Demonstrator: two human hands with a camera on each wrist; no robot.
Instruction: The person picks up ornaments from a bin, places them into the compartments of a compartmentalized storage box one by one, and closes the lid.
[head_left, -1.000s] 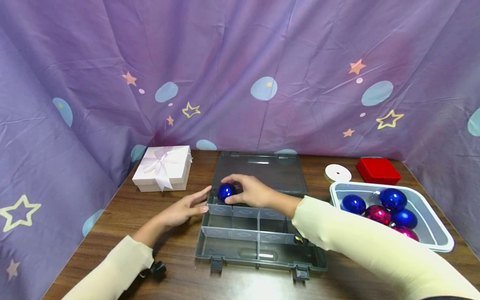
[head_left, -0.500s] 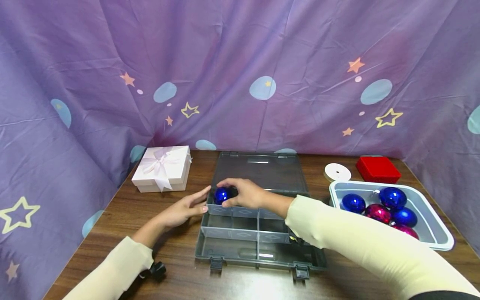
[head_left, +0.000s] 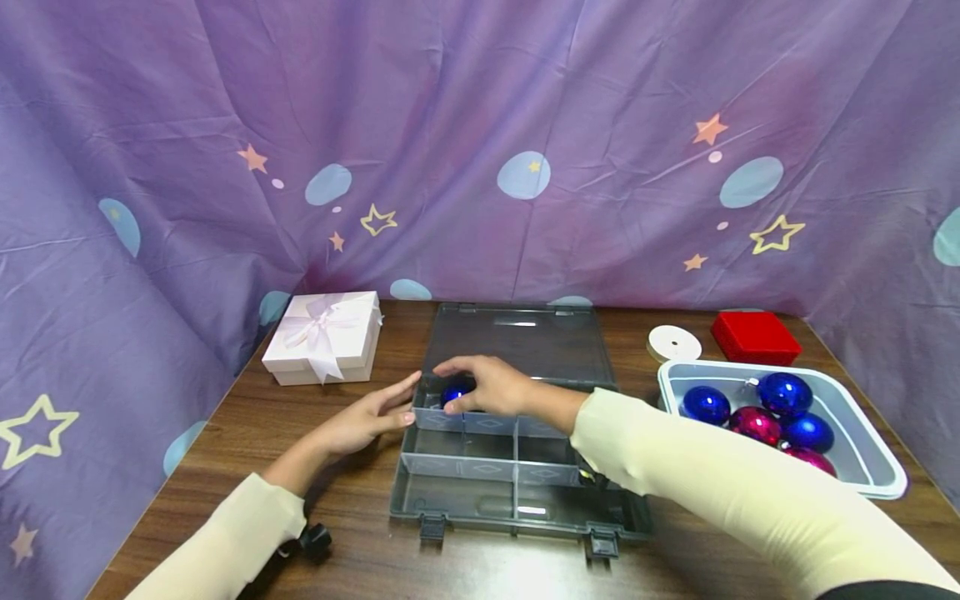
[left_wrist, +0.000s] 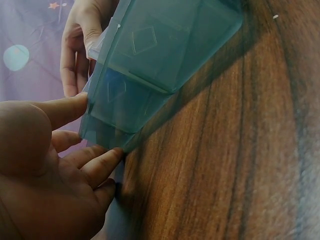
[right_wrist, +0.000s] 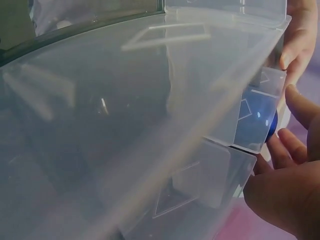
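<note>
A shiny blue Christmas bauble (head_left: 456, 392) lies in the back-left compartment of the dark, see-through divided organizer box (head_left: 459, 493), whose lid (head_left: 521, 342) is folded back. My right hand (head_left: 495, 385) hovers over that compartment, its thumb and fingers spread apart and loosely curved, partly hiding the bauble. Through the dividers in the right wrist view, the bauble (right_wrist: 260, 117) shows blue near the fingertips. My left hand (head_left: 367, 421) rests with its fingers extended against the box's left side. In the left wrist view, the left hand's fingertips (left_wrist: 112, 156) touch the box wall (left_wrist: 165, 55).
To the right stands a pale plastic tub (head_left: 862, 433) with several blue and red baubles. A white ribbon spool (head_left: 675, 343) and a red box (head_left: 756, 337) sit behind it. At the back left is a white gift box (head_left: 322, 337) with a bow. A purple curtain (head_left: 480, 100) hangs behind.
The right hand carried the blue bauble left and down into the back-left compartment, then let go. The bauble has since shifted slightly right beneath the hand. The left hand stayed put.
</note>
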